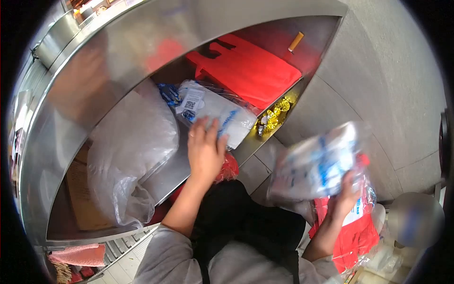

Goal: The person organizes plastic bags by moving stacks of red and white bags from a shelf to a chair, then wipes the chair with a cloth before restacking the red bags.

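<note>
My left hand (204, 154) reaches onto the steel shelf, its fingers apart and resting at the near edge of a clear-wrapped packet of white bags (231, 120) with blue print and a QR label. In my right hand (347, 196) is a second plastic-wrapped packet (314, 163), white with blue print and blurred by motion. The thumb lies over its lower right corner; the other fingers are hidden. Below that hand a stack of red plastic bags (352, 239) shows in clear wrapping. Small blue wrapped pieces (169, 93) lie beside the packet on the shelf.
Flat red bags (255, 71) lie deeper on the shelf, close to shiny gold wrappers (274, 116). A large, bulging translucent plastic bag (135, 137) fills the left part. The shelf's steel rim (189, 28) curves overhead. Pink cloth (78, 255) hangs low at left.
</note>
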A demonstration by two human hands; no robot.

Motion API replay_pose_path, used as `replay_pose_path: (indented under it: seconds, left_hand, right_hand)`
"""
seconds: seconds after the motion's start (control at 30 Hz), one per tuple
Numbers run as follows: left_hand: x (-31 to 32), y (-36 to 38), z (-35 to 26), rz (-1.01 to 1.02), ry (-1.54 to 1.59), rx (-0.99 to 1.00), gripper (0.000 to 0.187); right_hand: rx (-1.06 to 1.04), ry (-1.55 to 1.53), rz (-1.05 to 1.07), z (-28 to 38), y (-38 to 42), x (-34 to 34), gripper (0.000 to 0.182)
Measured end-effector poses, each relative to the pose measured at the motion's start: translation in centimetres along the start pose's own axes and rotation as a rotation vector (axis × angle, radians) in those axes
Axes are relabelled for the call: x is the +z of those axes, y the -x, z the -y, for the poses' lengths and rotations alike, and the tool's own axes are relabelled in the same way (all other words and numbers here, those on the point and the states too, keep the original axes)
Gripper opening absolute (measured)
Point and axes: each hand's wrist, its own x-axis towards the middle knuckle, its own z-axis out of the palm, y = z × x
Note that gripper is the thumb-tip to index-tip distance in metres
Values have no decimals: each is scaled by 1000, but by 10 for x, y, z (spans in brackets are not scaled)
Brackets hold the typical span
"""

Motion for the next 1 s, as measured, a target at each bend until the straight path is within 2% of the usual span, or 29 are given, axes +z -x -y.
replay_pose_path:
  seconds: [0.07, 0.13, 0.2, 0.27, 0.33, 0.4, 0.47, 0.53, 0.6, 0.67, 0.73, 0.8, 0.87, 0.9, 1.0]
  left_hand:
    - [8, -21, 24, -106, -128, -27, 47]
    - [19, -49, 43, -150, -228, -111, 50]
    - [39, -68, 69, -42, -371, -261, 49]
    - [41, -85, 80, 113, -406, -404, 47]
    - [36, -95, 84, 324, -335, -544, 44]
    - [24, -94, 97, 97, -224, -449, 39]
    - [11, -96, 105, -98, -201, -391, 36]
    - [-3, -111, 103, -308, -236, -312, 34]
    - [-12, -120, 107, -563, -224, -200, 34]
    - [3, -124, 146, -477, -319, -188, 34]
    - [8, -125, 147, -338, -449, -201, 35]
    - [16, -114, 138, -134, -603, -228, 40]
    - [15, -112, 110, -157, -588, -171, 45]
    - [16, -115, 96, -170, -577, -145, 48]
    - [31, -119, 62, -71, -290, 74, 47]
  right_hand:
    - [-11, -291, -110, 28, -26, 39, 34]
    - [33, -613, 42, 26, -52, 74, 36]
    - [93, -742, 68, 19, -67, 130, 35]
    - [291, -697, 217, 3, -67, 175, 35]
    - [505, -383, 408, -46, -60, 189, 45]
    - [598, -5, 490, -51, -19, 201, 55]
    - [665, -51, 439, -87, 16, 209, 54]
    - [784, -88, 427, -79, 36, 222, 47]
    - [774, -142, 547, -90, 38, 225, 48]
    - [720, -129, 616, -93, 37, 222, 46]
    - [624, -39, 633, -85, 34, 210, 41]
    - [646, -83, 623, -84, 30, 193, 37]
    - [634, -155, 599, -88, 27, 171, 37]
    - [768, -119, 595, -73, 22, 159, 46]
    - [897, -441, 524, -76, 21, 129, 41]
